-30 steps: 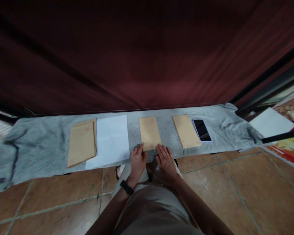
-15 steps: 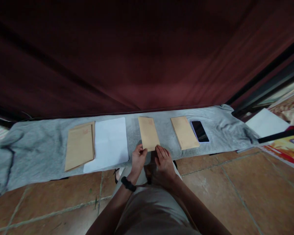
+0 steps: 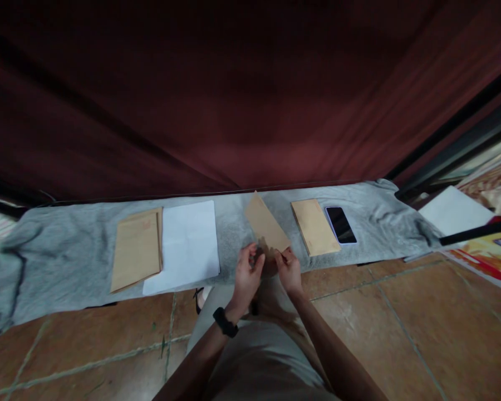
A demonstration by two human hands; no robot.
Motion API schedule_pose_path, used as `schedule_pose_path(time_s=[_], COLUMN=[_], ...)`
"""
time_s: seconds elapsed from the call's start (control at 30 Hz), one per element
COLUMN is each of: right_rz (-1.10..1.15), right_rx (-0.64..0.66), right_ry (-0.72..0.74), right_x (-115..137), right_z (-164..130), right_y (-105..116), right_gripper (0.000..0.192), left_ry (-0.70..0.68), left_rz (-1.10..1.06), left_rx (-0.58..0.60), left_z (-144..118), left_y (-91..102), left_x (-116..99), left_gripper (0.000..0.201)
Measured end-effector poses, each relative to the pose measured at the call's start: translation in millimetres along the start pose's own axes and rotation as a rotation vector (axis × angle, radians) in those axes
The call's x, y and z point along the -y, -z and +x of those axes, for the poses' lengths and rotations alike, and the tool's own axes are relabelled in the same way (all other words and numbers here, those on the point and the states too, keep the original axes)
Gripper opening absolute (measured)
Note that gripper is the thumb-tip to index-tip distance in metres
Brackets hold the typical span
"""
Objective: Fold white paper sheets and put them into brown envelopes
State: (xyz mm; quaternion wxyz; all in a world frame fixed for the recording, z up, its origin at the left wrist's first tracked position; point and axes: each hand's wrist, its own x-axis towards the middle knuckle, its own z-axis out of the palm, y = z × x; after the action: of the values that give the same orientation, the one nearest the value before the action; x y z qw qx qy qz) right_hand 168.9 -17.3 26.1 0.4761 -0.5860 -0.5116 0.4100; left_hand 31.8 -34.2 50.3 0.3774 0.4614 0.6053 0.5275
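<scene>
A brown paper envelope (image 3: 267,224) is tilted up off the grey cloth, its near end pinched at the corner by my right hand (image 3: 289,270). My left hand (image 3: 247,273) is just left of that near end, thumb and fingers apart, with nothing visible in it. A dark band circles my left wrist. To the right lies a stack of brown envelopes (image 3: 315,227). On the left, more brown envelopes (image 3: 136,250) overlap the edge of a pile of white paper sheets (image 3: 188,242).
A phone (image 3: 340,225) with a dark screen lies beside the right stack. Grey cloth (image 3: 75,239) covers the long narrow surface. Behind it hangs a dark red curtain (image 3: 250,122). White paper (image 3: 455,210) and a colourful printed package (image 3: 490,253) are at far right, above the tiled floor (image 3: 367,323).
The envelope has been lifted and turned, its near end swinging right. My left hand has let go of it; my right hand has moved right and now pinches its corner.
</scene>
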Motion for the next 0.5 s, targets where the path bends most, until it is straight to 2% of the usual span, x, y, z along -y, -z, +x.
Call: schedule_pose_path(time_s=[0.03, 0.1, 0.2, 0.33, 0.5], right_rz=[0.150, 0.405, 0.592, 0.663, 0.643], right_rx=[-0.014, -0.019, -0.030, 0.011, 0.044], right_ry=[-0.094, -0.259, -0.394, -0.488, -0.498], right_x=[-2.6, -8.4, -16.2, -22.3, -22.8], right_z=[0.8, 0.5, -3.5, -8.3, -5.6], right_y=[-1.3, -5.4, -12.0, -14.4, -9.8], right_gripper=[0.032, 0.033, 0.035, 0.039, 0.046], left_ry=[0.067, 0.243, 0.453, 0.494, 0.605], left_rz=[-0.025, -0.124, -0.297, -0.361, -0.457], left_rx=[-0.040, -0.048, 0.057, 0.135, 0.191], left_z=[1.0, 1.5, -1.8, -4.2, 1.2], left_y=[1.9, 3.9, 2.4, -0.9, -0.4], left_x=[6.4, 17.4, 24.9, 23.5, 23.5], left_gripper=[0.039, 0.045, 0.050, 0.046, 0.047])
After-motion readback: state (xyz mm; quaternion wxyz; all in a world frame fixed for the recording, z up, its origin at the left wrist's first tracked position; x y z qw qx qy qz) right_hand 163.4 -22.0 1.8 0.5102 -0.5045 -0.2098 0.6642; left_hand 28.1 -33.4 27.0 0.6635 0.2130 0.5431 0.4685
